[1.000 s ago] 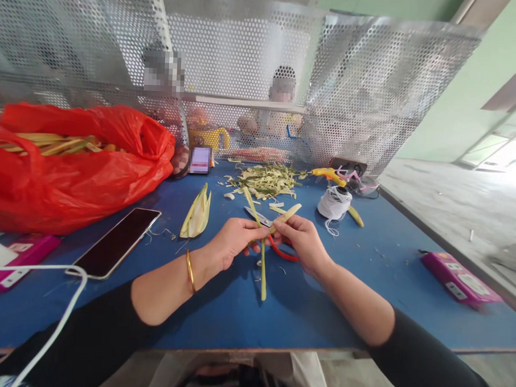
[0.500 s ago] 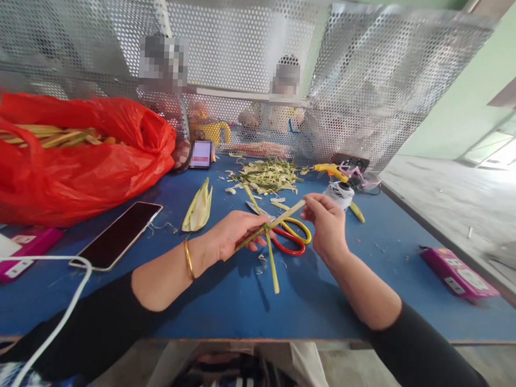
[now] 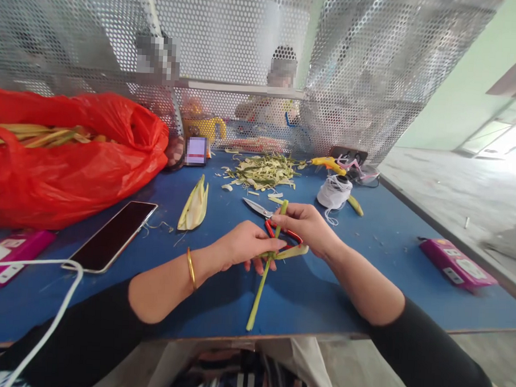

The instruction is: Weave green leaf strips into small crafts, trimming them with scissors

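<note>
Fingertips of the left hand (image 3: 245,247) are pressed together on a green leaf strip (image 3: 262,282) where a second, paler strip (image 3: 292,252) crosses it. The upper end of the green strip is pinched by the fingers of the right hand (image 3: 305,227) just above that crossing. The lower end of the green strip is seen hanging past the near edge of the blue table (image 3: 366,261). Only one crossing is formed, so the folding is judged to be at an early stage; no finished woven piece is identified. Scissors (image 3: 268,217) lie partly hidden under the right hand. Further out, a pile of leaf trimmings (image 3: 265,172), a folded leaf bundle (image 3: 195,205) and a spool of white thread (image 3: 335,192) are found. A red bag (image 3: 71,162) of uncut leaves is positioned at far left.
</note>
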Tool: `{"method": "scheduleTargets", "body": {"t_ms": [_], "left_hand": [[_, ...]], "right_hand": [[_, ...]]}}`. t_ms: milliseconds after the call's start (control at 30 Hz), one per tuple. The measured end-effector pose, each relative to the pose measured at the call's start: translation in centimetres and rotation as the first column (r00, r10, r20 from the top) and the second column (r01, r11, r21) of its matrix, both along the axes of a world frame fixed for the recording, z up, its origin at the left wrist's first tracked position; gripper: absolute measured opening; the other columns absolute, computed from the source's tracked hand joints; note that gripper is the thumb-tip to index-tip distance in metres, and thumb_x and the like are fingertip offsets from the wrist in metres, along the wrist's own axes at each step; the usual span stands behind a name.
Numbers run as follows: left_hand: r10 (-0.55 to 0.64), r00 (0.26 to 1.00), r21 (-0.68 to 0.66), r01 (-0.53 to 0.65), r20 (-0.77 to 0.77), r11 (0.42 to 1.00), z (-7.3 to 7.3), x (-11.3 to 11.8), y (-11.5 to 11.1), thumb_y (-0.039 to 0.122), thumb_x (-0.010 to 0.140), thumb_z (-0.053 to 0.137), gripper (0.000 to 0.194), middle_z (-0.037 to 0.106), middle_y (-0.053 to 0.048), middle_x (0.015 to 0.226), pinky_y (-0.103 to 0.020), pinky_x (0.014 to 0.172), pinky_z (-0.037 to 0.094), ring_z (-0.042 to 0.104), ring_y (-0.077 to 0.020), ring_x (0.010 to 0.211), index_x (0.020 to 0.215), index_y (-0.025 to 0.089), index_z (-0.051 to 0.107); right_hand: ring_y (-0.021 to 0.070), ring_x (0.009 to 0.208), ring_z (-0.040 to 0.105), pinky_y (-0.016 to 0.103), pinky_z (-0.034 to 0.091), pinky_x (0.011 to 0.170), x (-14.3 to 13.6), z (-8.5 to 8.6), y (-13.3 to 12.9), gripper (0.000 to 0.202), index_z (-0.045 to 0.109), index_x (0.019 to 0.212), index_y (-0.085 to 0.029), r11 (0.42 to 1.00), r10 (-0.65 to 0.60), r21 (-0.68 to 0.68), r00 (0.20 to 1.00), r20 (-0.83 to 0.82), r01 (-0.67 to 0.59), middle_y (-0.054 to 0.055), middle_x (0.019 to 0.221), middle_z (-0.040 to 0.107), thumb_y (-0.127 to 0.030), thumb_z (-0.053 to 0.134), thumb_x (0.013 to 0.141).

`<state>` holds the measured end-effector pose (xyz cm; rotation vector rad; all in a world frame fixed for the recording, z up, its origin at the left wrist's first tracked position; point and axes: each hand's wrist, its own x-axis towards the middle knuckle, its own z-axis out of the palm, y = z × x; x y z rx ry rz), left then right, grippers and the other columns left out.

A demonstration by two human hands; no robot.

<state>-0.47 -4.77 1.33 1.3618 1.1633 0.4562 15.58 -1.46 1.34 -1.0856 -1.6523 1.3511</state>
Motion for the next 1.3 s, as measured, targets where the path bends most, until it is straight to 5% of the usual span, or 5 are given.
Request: {"method": "scheduleTargets", "body": {"t_ms": [300,567,867,1067,1300], "left_hand": [[0.218,0.974,-0.038,-0.216,0.058,0.976,-0.6,0.1,0.7,0.028,0.084,0.051,0.035,0.067,-0.007,0.054,-0.021,0.034,0.023,0.046,-0.0073,0.032,0.056,0.011,0.064],[0.452,0.808,-0.322,-0.342,0.379,0.883,-0.1,-0.4,1.5,0.013,0.077,0.057,0.016,0.07,-0.007,0.064,-0.017,0.041,0.039,0.062,-0.0116,0.051,0.072,0.009,0.071],[0.513,0.706,-0.421,-0.325,0.489,0.847,0.6,-0.8,1.6,0.009,0.081,0.052,0.021,0.067,-0.006,0.061,-0.024,0.055,0.055,0.063,-0.0128,0.053,0.068,0.009,0.069],[0.512,0.706,-0.355,-0.374,0.489,0.856,0.3,-0.8,1.4,0.004,0.075,0.062,0.013,0.063,-0.004,0.059,-0.019,0.053,0.049,0.058,-0.0092,0.051,0.063,0.009,0.066],[0.469,0.723,-0.305,-0.359,0.507,0.882,-1.0,-0.5,1.5,0.01,0.06,0.073,0.007,0.058,0.0,0.056,-0.017,0.043,0.034,0.049,-0.0068,0.048,0.064,0.01,0.067]], "right_hand": [[0.0106,0.053,0.051,0.024,0.041,0.053,-0.1,0.2,-0.9,0.021,0.059,0.07,-0.018,0.911,-0.204,0.369,0.979,0.014,0.185,-0.002,0.057,0.06,-0.037,0.065,0.078],[0.0145,0.067,0.063,0.028,0.046,0.069,-0.6,-0.8,-2.2,0.01,0.064,0.082,-0.02,0.422,-0.362,0.904,0.901,0.239,-0.07,0.002,0.073,0.071,-0.02,0.057,0.089],[0.0146,0.07,0.057,0.031,0.04,0.076,-0.7,-0.7,-1.9,0.023,0.064,0.077,-0.018,0.262,-0.418,0.925,0.832,0.364,-0.273,0.003,0.074,0.067,-0.021,0.049,0.095],[0.0177,0.079,0.053,0.034,0.038,0.08,-1.0,-0.8,-2.1,0.022,0.066,0.087,-0.02,0.231,-0.445,0.897,0.78,0.441,-0.376,0.005,0.086,0.066,-0.018,0.046,0.094],[0.0179,0.078,0.054,0.034,0.04,0.083,-2.0,-1.3,-2.4,0.028,0.064,0.08,-0.017,0.069,-0.367,0.819,0.749,0.552,-0.57,0.005,0.078,0.063,-0.014,0.042,0.096]]}}
